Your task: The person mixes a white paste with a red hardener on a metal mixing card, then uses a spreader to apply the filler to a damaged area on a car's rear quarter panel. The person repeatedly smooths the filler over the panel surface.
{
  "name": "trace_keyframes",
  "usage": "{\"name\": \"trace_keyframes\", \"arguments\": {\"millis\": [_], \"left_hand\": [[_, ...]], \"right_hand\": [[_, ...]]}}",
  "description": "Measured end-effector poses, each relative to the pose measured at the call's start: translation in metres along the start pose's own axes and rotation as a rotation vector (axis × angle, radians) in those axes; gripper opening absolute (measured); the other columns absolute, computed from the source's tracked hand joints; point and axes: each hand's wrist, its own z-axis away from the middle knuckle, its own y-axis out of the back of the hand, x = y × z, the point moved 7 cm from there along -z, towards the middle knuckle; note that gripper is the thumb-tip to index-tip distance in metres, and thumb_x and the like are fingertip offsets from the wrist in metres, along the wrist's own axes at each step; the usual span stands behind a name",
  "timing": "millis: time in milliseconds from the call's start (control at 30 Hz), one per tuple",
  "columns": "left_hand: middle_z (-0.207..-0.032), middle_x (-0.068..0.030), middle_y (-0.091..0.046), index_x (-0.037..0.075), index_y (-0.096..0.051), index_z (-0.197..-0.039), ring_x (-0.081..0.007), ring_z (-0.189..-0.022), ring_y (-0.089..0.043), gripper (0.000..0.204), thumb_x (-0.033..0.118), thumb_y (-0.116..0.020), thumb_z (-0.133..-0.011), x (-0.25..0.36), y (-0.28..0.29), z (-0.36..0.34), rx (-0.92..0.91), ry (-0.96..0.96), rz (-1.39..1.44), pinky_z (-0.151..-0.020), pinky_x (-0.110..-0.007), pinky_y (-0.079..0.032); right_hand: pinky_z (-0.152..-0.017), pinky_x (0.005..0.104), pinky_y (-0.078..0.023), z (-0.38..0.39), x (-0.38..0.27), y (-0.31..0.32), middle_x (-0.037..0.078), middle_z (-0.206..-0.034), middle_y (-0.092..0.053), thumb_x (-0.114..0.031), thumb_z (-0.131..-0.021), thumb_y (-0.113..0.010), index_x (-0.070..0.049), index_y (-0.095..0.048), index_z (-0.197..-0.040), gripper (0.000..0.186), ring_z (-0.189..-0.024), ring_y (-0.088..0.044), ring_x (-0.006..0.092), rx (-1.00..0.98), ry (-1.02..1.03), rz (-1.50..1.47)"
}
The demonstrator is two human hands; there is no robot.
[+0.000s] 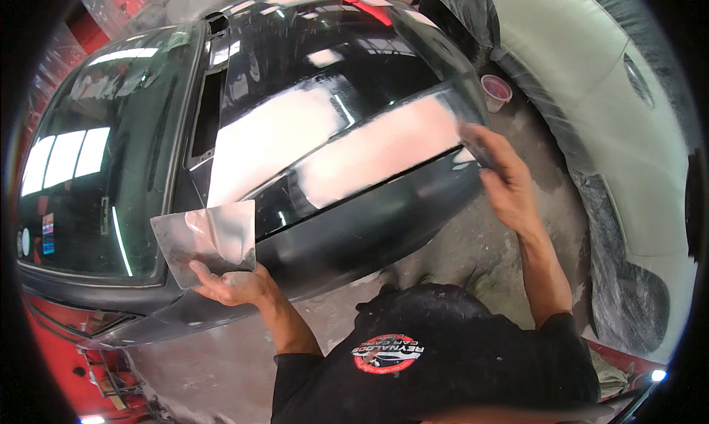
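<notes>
My left hand (235, 285) holds a thin, greyish rectangular plate (233, 239) from below, beside the base of the windshield. A pinkish smear of filler (198, 221) sticks to its surface. At the front end of a dark car's hood, my right hand (509, 180) is closed around a dark, flat spreader-like piece (480, 152), partly hidden by the fingers. Its tip is close to the edge of a long pale-pink filler patch (384, 143). A second, whiter patch (277, 132) covers the panel farther in.
The windshield (81, 173) lies at the left. Across a narrow strip of grey floor (539, 154), a pale car (583, 77) stands with plastic sheeting (617, 298) along its side. A small bucket (496, 89) sits on the floor between the cars.
</notes>
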Motion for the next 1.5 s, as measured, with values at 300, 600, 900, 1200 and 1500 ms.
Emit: {"name": "trace_keyframes", "arguments": {"millis": [300,600,900,1200,1500], "left_hand": [[-0.119,-0.0173,-0.053,-0.008,-0.059,-0.118,-0.0270,-0.115,-0.056,0.038,0.020,-0.059,-0.093,-0.029,0.013,-0.004,0.123,0.151,0.054,-0.097,-0.042,-0.053],[-0.120,-0.0193,-0.051,-0.009,-0.059,-0.123,-0.0324,-0.112,-0.057,0.033,0.006,-0.059,-0.093,-0.035,0.032,-0.005,-0.134,-0.129,-0.069,-0.097,-0.047,-0.054],[-0.121,-0.0211,-0.049,-0.009,-0.059,-0.124,-0.0343,-0.112,-0.057,0.033,-0.003,-0.057,-0.091,-0.036,0.035,-0.004,-0.263,-0.294,-0.127,-0.095,-0.047,-0.055],[-0.122,-0.0217,-0.053,-0.005,-0.048,-0.128,-0.0279,-0.115,-0.057,0.043,0.018,-0.061,-0.094,-0.039,0.018,-0.002,-0.052,0.166,0.157,-0.098,-0.044,-0.053],[-0.119,-0.0238,-0.051,-0.008,-0.057,-0.126,-0.0338,-0.112,-0.057,0.035,0.003,-0.061,-0.093,-0.047,0.032,-0.007,-0.181,-0.002,0.167,-0.097,-0.045,-0.054]], "right_hand": [[-0.099,0.0411,-0.038,-0.051,0.006,-0.155,0.006,-0.130,-0.059,0.008,-0.066,-0.063,-0.015,-0.060,-0.132,0.071,-0.123,-0.052,0.0290,-0.508,0.371,0.831],[-0.096,0.0434,-0.035,-0.049,0.032,-0.178,0.003,-0.131,-0.058,0.001,-0.065,-0.069,-0.017,-0.059,-0.133,0.071,-0.123,-0.050,0.0258,-0.542,0.305,0.808],[-0.099,0.0455,-0.035,-0.016,0.001,-0.147,0.006,-0.131,-0.059,0.003,-0.061,-0.066,-0.016,-0.061,-0.133,0.075,-0.124,-0.050,0.0278,-0.754,0.139,0.788],[-0.098,0.0434,-0.039,-0.058,0.011,-0.174,0.009,-0.131,-0.057,0.012,-0.064,-0.059,-0.020,-0.061,-0.134,0.077,-0.122,-0.050,0.0304,-0.592,0.252,0.775],[-0.097,0.0439,-0.039,-0.060,0.005,-0.174,0.008,-0.124,-0.058,0.008,-0.065,-0.061,-0.022,-0.065,-0.130,0.072,-0.118,-0.051,0.0299,-0.741,0.181,0.718]]}}
